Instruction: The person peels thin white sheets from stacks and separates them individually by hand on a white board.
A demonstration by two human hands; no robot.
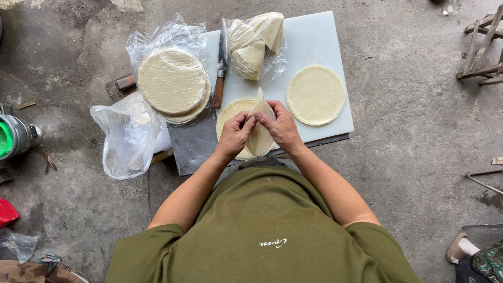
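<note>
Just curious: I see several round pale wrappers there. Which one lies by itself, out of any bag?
The single round wrapper lying flat on the white board's right side; the stack at left sits on clear plastic.

A makeshift food-preparation spot on a rough, stained concrete floor (pixel 408 157), perhaps a yard or back room. A white cutting board (pixel 314 42) lies low on the ground as the work surface, a wooden stool frame (pixel 482 47) stands at the right edge, and scraps lie around.
</note>
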